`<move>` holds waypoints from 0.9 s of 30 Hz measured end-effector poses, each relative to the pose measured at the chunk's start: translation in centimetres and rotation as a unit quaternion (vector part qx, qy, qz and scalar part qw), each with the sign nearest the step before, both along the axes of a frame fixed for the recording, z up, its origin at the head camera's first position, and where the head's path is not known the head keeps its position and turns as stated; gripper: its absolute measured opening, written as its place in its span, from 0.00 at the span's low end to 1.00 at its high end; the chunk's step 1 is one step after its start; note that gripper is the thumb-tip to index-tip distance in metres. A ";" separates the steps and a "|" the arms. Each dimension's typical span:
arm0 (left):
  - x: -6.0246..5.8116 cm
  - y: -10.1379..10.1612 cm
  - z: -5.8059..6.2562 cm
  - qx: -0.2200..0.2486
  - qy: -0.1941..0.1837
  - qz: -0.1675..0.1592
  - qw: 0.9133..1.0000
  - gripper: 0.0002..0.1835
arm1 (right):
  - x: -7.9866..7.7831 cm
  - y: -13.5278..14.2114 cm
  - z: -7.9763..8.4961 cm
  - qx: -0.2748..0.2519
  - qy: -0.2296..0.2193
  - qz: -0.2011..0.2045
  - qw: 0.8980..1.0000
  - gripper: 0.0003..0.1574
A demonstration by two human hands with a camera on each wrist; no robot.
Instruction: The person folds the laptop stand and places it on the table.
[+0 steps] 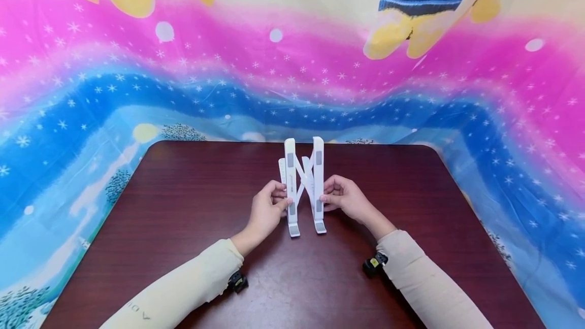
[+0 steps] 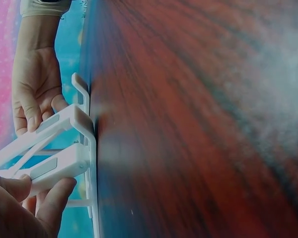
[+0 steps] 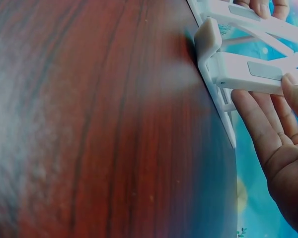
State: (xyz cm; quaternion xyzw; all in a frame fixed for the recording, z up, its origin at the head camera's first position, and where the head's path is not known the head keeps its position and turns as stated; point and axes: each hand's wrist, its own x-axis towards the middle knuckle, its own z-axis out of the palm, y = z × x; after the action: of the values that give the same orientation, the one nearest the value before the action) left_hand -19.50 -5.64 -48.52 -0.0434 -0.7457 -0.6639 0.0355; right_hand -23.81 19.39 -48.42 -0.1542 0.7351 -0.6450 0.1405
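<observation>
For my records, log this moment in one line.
white stand: on table | left grip: holds left bar | right grip: holds right bar

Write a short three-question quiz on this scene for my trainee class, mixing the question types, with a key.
1. True or false: the left hand and the right hand both grip the white stand.
2. Multiple choice: in the head view, what shape do the crossing bars between the stand's two long rails make?
A) O
B) X
C) T
3. Short answer: what hangs beyond the far edge of the table?

Key:
1. True
2. B
3. A colourful printed cloth
</observation>
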 end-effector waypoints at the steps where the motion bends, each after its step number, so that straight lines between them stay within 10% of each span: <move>1: 0.0 0.0 0.0 -0.002 0.000 -0.001 1.000 0.13 | 0.0 -0.1 0.0 0.000 0.000 0.000 1.000 0.15; 27: -1.1 0.9 -0.2 -0.027 0.008 -0.023 0.999 0.13 | 0.3 -1.5 -0.2 0.002 0.004 -0.023 1.000 0.12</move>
State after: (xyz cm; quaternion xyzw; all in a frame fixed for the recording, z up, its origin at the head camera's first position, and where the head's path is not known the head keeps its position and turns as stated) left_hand -20.57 -4.76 -48.72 -0.0667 -0.7618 -0.6438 0.0254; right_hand -23.47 17.88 -48.62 -0.1393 0.7405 -0.6460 0.1226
